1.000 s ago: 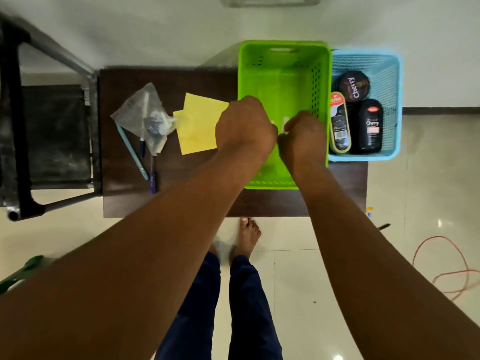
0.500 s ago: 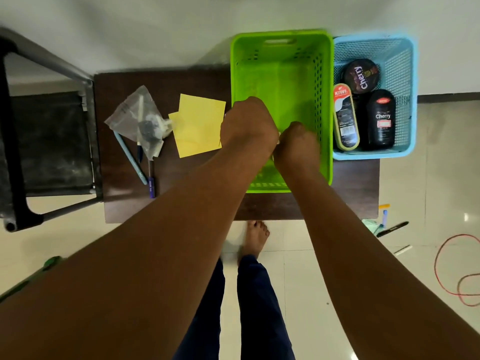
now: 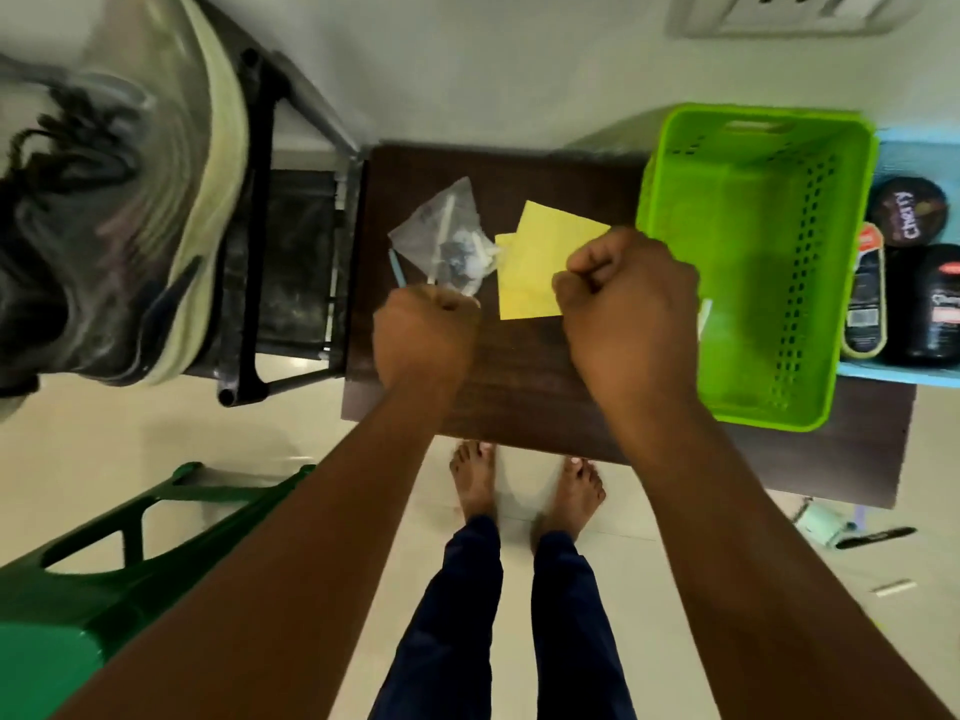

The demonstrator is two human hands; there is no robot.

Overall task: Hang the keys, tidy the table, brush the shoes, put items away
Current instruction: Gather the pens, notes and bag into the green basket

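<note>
Both hands left the green basket; left hand fisted on the pens, right hand fisted, contents hidden, beside the yellow paper.

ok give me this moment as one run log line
stage: tidying table | left hand: fist over pens by plastic bag | right hand: fist at yellow paper | green basket: nearly empty

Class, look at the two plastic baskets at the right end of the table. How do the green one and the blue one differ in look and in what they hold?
The green basket is bright lime and shows almost whole; the blue basket is pale blue and cut off by the picture's edge. The green basket looks nearly empty, while the blue basket holds shoe-polish containers. The green basket lies nearer the hands; the blue basket lies beyond it. Both stand on the dark table, side by side.
</note>
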